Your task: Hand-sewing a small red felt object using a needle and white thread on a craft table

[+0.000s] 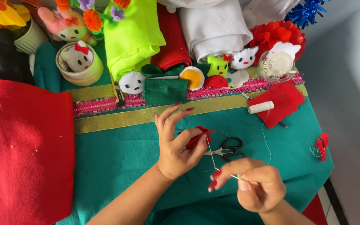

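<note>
Your left hand point(176, 146) pinches one small folded red felt piece point(197, 136) above the middle of the teal-covered table point(117, 154), your right hand point(255, 185) grips one needle point(233, 176), beside one pair of black-handled scissors point(228, 150).

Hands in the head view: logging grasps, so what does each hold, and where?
Left hand pinches a small red felt piece at its lower edge. Right hand pinches a needle with white thread, near its end.

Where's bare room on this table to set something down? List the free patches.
Free: teal cloth between the big red felt sheet and the left hand; a smaller patch between the scissors and the red scrap. Crowded: everything behind the gold ribbon.
</note>
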